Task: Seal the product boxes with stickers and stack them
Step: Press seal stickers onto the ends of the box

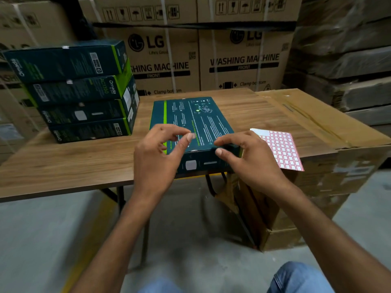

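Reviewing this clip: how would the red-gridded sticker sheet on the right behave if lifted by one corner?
The sticker sheet looks thin and flat, so it would probably flop and weigh almost nothing. Its near corner seems to overhang the table edge, so a nudge might slide it off.

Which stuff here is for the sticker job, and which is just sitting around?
For the job: product box gripped by the right hand, sticker sheet, stack of boxes.
Just sitting around: washing machine cartons, brown carton on the right.
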### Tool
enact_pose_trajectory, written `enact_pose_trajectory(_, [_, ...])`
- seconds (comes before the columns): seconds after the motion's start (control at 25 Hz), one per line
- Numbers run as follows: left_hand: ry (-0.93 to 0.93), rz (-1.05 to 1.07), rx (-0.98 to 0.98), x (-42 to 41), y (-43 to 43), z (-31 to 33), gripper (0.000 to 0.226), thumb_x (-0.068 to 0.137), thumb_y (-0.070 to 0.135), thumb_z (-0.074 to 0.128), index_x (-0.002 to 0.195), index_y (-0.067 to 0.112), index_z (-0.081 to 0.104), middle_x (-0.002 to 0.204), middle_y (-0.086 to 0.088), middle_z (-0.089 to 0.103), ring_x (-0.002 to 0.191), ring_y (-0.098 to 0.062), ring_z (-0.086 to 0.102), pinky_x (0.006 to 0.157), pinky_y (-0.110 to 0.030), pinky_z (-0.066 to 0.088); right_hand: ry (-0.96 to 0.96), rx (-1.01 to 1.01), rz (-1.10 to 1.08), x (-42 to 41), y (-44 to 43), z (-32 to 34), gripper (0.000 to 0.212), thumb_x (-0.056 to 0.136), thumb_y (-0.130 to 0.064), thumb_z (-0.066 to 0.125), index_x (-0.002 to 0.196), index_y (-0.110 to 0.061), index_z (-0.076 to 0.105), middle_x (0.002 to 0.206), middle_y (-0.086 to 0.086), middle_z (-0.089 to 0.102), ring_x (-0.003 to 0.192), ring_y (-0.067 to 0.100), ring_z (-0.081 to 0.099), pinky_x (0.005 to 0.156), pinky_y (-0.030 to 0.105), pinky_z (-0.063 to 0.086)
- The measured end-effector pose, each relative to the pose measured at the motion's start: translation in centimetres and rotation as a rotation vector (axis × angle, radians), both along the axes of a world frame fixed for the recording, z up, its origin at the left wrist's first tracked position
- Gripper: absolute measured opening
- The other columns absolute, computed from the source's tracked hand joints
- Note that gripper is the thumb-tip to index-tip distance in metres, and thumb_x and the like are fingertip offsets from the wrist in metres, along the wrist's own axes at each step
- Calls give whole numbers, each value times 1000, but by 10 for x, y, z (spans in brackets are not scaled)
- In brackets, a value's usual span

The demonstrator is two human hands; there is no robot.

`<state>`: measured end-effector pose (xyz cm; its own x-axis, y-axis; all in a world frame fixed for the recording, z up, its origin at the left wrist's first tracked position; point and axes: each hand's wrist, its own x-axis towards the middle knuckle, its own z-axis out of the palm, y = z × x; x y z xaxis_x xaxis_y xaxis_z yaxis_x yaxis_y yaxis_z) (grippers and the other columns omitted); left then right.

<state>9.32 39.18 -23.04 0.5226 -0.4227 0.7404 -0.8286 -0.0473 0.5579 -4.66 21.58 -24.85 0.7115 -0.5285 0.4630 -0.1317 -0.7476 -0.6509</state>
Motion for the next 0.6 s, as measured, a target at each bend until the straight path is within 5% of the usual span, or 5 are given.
enact_pose_trajectory(0.12, [-165, -19, 57, 6, -2, -16, 10, 97, 23, 77, 103, 15, 78, 104, 6, 75, 98, -8, 70, 81, -36, 57, 32, -254, -22, 0, 4, -2, 29, 96, -43, 70, 124, -38, 72, 121, -20, 70, 116, 7, 52, 97, 42, 43])
enact_pose_trajectory(0.28, [-152, -37, 52, 14, -7, -30, 12, 99, 24, 74, 105, 15, 77, 102, 7, 75, 94, -9, 70, 78, -41, 57, 25, -326, 18, 16, 5, -10, 39, 94, -53, 67, 130, -38, 70, 135, -19, 67, 129, 5, 52, 100, 30, 31])
enact_pose_trajectory(0.6, [-269, -46, 7, 29, -16, -38, 13, 97, 23, 78, 104, 12, 81, 103, 4, 78, 93, -8, 73, 77, -34, 59, -267, -214, 20, 37, -7, -34, 24, 87, -31, 82, 111, -34, 81, 116, -21, 75, 105, 4, 64, 95, 48, 49])
